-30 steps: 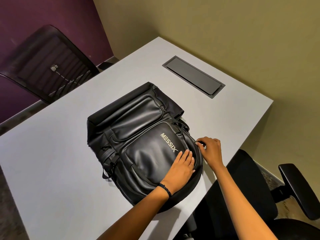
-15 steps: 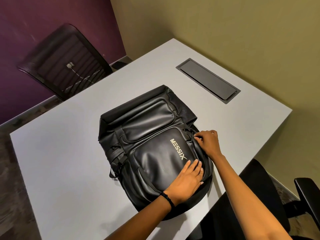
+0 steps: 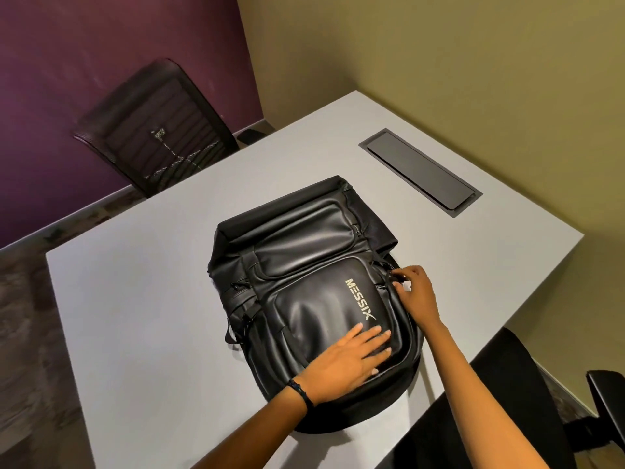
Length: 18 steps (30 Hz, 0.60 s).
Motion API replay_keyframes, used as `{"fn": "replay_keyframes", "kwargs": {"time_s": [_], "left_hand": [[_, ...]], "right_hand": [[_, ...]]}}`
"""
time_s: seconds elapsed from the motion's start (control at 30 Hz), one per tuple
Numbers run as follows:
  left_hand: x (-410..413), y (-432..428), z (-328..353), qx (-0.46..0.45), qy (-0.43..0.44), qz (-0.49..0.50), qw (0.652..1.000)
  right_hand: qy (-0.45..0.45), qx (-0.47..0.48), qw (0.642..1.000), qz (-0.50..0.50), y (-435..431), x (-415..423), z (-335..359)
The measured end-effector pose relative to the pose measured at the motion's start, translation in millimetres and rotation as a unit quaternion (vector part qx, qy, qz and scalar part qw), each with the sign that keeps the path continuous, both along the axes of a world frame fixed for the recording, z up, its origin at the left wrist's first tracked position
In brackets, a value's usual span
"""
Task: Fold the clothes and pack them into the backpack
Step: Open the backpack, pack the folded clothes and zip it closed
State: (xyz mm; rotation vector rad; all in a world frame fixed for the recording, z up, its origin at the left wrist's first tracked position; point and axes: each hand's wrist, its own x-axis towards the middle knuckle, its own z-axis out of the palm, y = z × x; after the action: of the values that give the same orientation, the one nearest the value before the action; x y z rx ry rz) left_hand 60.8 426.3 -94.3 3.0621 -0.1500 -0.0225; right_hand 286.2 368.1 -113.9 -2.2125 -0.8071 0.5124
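Forearms cross the bottom edge beside a black office chair (image 3: pixel 490 401) at the table's near right side. The left hand (image 3: pixel 348 363), a dark band (image 3: pixel 301 392) on its wrist, lies flat with straight fingers on the lower front pocket of the black MESSIX backpack (image 3: pixel 304 265). The right hand (image 3: pixel 417 292) pinches what looks like a zipper pull (image 3: pixel 394 277) at the bag's right side. The backpack lies front-up near the middle of a pale grey table (image 3: pixel 135 316). Farther on, a dark cable-port lid (image 3: pixel 419 172) sits flush in the tabletop. Beyond the far left edge a mesh-backed chair (image 3: pixel 159 126) stands against a purple wall (image 3: pixel 101 45). An olive wall (image 3: pixel 439 45) runs along the right, and patterned flooring (image 3: pixel 20 316) shows at left.
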Motion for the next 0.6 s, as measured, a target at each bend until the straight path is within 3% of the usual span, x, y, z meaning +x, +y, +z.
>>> {"fn": "replay_keyframes", "kwargs": {"time_s": [0.13, 0.2, 0.3, 0.43, 0.5, 0.6], "left_hand": [[-38, 26, 6, -0.052, -0.092, 0.151, 0.983], [-60, 39, 2, -0.14, -0.122, 0.264, 0.946], [-87, 50, -11, -0.272, -0.183, 0.469, 0.82], [-108, 52, -32, -0.437, -0.203, 0.645, 0.593], [-115, 50, -39, -0.501, -0.208, 0.652, 0.53], [-119, 44, -44, -0.584, -0.192, 0.63, 0.474]], "right_hand": [[0.114, -0.029, 0.986, -0.12, -27, -17, 0], [0.199, -0.062, 0.966, -0.153, -38, -23, -5], [0.317, -0.076, 0.93, -0.171, -44, -31, -11], [0.384, -0.069, 0.902, -0.184, -44, -35, -11], [0.397, -0.053, 0.897, -0.189, -45, -35, -11], [0.39, -0.031, 0.899, -0.199, -46, -40, -8]]}}
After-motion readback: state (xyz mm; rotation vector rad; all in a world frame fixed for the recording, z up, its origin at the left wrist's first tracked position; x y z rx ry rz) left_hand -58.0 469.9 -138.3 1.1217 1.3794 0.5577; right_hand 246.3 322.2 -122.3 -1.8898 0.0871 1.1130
